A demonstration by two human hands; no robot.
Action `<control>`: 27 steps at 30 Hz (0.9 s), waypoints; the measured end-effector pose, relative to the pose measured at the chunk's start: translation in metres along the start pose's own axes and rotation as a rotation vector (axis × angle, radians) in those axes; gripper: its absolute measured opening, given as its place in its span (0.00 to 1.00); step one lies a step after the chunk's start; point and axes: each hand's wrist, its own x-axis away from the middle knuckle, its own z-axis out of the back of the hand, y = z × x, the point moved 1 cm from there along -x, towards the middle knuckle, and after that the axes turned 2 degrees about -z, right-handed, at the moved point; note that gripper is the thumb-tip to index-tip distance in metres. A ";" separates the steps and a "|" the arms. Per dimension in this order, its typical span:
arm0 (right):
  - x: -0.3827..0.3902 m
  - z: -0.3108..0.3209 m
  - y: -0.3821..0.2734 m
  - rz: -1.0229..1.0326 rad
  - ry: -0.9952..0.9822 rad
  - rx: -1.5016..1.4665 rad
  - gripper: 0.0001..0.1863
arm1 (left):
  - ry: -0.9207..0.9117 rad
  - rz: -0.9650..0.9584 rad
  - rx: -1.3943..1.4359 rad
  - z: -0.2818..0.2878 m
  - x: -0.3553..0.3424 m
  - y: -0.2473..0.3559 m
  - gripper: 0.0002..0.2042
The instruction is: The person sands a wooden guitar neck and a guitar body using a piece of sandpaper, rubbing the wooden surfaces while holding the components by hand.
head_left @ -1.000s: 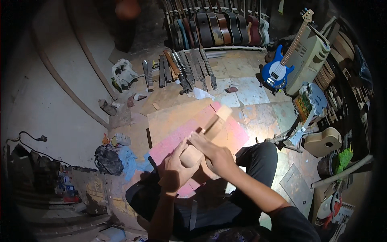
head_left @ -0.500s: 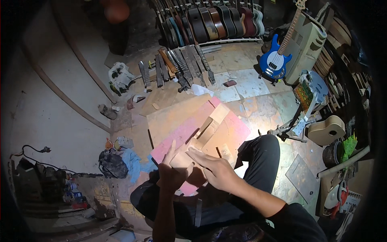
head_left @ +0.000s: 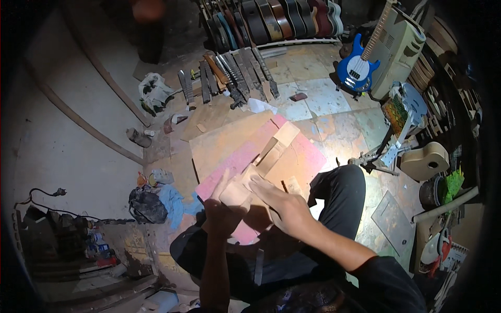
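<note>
A pale wooden guitar neck with a thick block at its near end lies slantwise over a pink-edged board in front of me. My left hand is wrapped round the near block, with one finger pointing up along its side. From the right, my right hand presses long fingers onto the top of the wood, its thumb lower down. Whether anything thin lies under those fingers is hidden. Beside the right hand, a small pale wood piece rests on the board.
Several dark guitar necks lie on the floor ahead, with a row of guitars behind. A blue bass guitar leans at the far right. An unfinished guitar body stands at right. A black bag and blue cloth lie left.
The whole view has shifted slightly, with the floor and guitars sitting higher in the picture. Both hands stay on the wooden neck, with hardly any visible movement along it.
</note>
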 end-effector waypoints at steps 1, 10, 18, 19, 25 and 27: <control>0.004 0.002 0.002 0.034 0.043 0.010 0.39 | 0.007 0.006 -0.044 0.002 0.000 0.004 0.35; -0.005 0.005 0.011 0.069 0.049 0.045 0.37 | 0.122 -0.194 -0.321 -0.006 0.009 -0.020 0.18; -0.005 0.006 -0.011 0.005 -0.078 -0.316 0.36 | 0.093 -0.030 -0.027 0.005 0.010 -0.014 0.10; -0.008 0.005 -0.013 -0.006 -0.118 -0.345 0.36 | 0.111 -0.134 -0.165 0.005 0.014 -0.015 0.10; -0.013 0.008 -0.016 -0.061 -0.219 -0.479 0.40 | 0.091 -0.015 -0.084 0.006 0.014 -0.002 0.12; 0.005 0.006 -0.019 0.007 -0.186 -0.448 0.42 | 0.120 0.018 0.051 0.008 0.020 0.002 0.13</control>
